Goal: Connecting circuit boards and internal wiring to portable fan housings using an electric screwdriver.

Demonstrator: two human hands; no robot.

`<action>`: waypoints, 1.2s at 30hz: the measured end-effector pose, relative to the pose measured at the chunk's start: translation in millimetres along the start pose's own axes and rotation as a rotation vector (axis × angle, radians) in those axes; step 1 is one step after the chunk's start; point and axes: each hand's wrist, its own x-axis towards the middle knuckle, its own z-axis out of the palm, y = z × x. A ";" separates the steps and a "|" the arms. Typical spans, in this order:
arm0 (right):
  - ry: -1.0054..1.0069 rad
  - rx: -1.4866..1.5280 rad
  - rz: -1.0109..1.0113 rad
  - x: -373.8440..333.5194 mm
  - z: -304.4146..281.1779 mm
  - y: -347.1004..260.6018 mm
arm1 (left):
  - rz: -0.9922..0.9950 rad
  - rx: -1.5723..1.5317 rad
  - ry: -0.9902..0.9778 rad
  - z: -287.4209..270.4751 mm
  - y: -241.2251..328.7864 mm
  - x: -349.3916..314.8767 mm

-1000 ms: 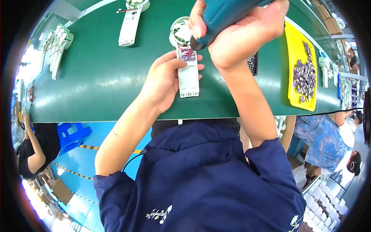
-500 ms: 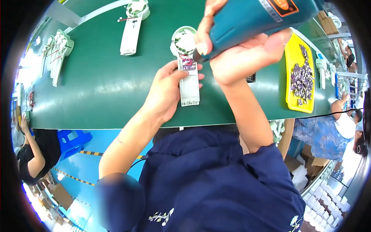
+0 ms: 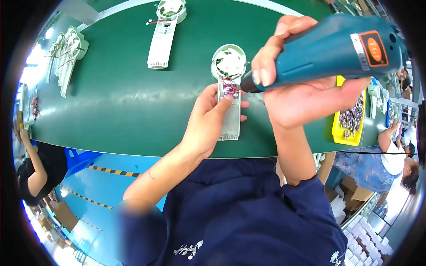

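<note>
A pale green handheld fan housing [image 3: 230, 119] lies open on the table, its round fan head [image 3: 229, 62] pointing away from me. My left hand [image 3: 207, 116] is closed round its handle, the thumb resting by a small purple circuit board [image 3: 229, 90] with red wires. My right hand [image 3: 306, 99] grips a teal electric screwdriver [image 3: 324, 51], tilted so that its dark nose points down-left. The driver's tip meets the edge of the circuit board; whether a screw sits under it is too small to tell.
A second fan housing [image 3: 160, 44] lies farther off to the left, and several more stand grouped [image 3: 71, 55] at the far left. On the right a yellow tray [image 3: 348, 139] holds many small circuit boards [image 3: 353, 116]. Other people sit at both sides; a blue stool [image 3: 80, 160] stands left.
The view has shifted, so the table things appear lower and farther right. The screwdriver's body has swung flatter to the right, and its tip now reaches the circuit board. Both hands keep their hold.
</note>
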 end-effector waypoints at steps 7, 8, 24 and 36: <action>0.001 0.103 0.047 -1.7 -0.9 -5.1 | -0.010 0.055 0.058 6.7 -3.5 -2.4; -0.113 0.118 0.028 -0.7 -2.8 -3.7 | -0.012 0.065 0.052 5.3 -4.0 -3.3; 0.145 -0.016 0.095 7.2 21.8 2.2 | 0.010 0.091 0.050 -1.5 -0.8 -1.2; 0.294 -0.589 0.856 -27.1 -41.5 -68.8 | 0.018 -0.015 -0.039 -1.4 0.2 -3.7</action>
